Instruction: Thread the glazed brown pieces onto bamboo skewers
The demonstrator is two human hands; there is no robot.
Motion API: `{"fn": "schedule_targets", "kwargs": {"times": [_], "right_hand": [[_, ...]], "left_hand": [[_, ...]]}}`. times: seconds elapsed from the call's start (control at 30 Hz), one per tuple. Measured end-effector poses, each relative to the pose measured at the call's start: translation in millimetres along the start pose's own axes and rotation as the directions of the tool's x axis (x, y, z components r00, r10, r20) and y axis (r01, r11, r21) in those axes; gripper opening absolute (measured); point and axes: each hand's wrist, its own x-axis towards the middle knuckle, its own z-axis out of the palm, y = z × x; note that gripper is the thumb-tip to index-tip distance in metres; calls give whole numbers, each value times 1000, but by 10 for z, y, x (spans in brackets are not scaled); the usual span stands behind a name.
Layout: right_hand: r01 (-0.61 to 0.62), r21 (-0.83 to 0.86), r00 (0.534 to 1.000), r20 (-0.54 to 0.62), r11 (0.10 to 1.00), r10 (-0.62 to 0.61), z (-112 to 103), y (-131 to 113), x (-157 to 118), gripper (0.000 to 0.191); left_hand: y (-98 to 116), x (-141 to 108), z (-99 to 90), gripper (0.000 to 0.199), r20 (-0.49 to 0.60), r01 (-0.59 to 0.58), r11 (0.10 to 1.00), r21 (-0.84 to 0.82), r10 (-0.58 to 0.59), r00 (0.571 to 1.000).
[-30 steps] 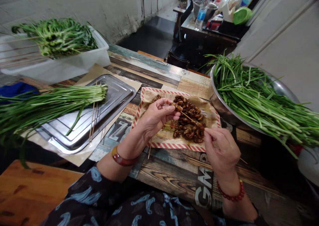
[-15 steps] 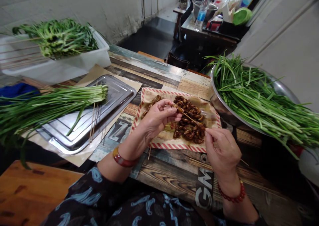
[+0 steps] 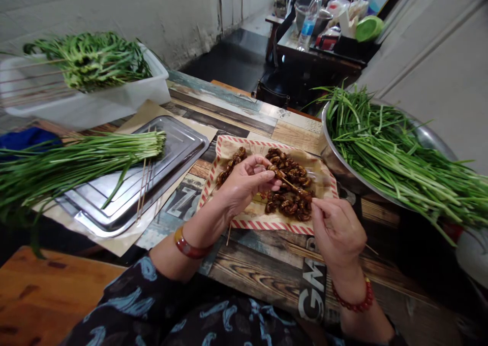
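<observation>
Pinching a bamboo skewer [image 3: 291, 185] with left hand [image 3: 247, 179] and right hand [image 3: 340, 230]. Slanting from the left down toward the worktop's [image 3: 263, 272] near right corner.

- Far left, a white tub [image 3: 125, 102] holds bunched leafy greens [image 3: 89, 64], beside a pale wall [image 3: 125, 10].
- On the left, a metal tray [image 3: 183, 137] lies on brown paper [image 3: 139, 116], with a bundle of long green stalks [image 3: 87, 158] across it.
- At the left edge, a blue cloth [image 3: 32, 138] is partly covered by the stalks.
- Near left, a wooden seat [image 3: 57, 295].
- On the right, a steel bowl [image 3: 343, 173] heaped with long green leaves [image 3: 389, 148].
- On a far surface [image 3: 290, 42], a blue-capped bottle [image 3: 308, 23] left of a lime-green round object [image 3: 369, 28].
</observation>
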Motion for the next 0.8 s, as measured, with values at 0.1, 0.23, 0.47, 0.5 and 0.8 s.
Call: {"fn": "schedule_targets", "kwargs": {"times": [0.1, 0.23, 0.47, 0.5, 0.8], "right_hand": [[-10, 9, 1000, 9, 1000, 10, 17, -9, -8, 17], [-26, 23, 999, 23, 999, 26, 33, -32, -2, 15], [-22, 32, 1000, 8, 999, 22, 33, -52, 11, 15], [-20, 36, 1000, 6, 999, 19, 35, -52, 12, 15], [-117, 162, 993, 30, 980, 114, 43, -89, 42, 10]], "left_hand": [[-22, -10, 27, 35, -8, 5, 1000, 4, -5, 1000], [-24, -21, 57, 35, -11, 11, 1000, -4, -11, 1000], [0, -33, 64, 39, 10, 60, 997, -58, -60, 998], [-4, -35, 65, 39, 13, 69, 995, -66, -68, 998], [14, -80, 80, 29, 19, 63, 998, -30, -62, 998]]}}
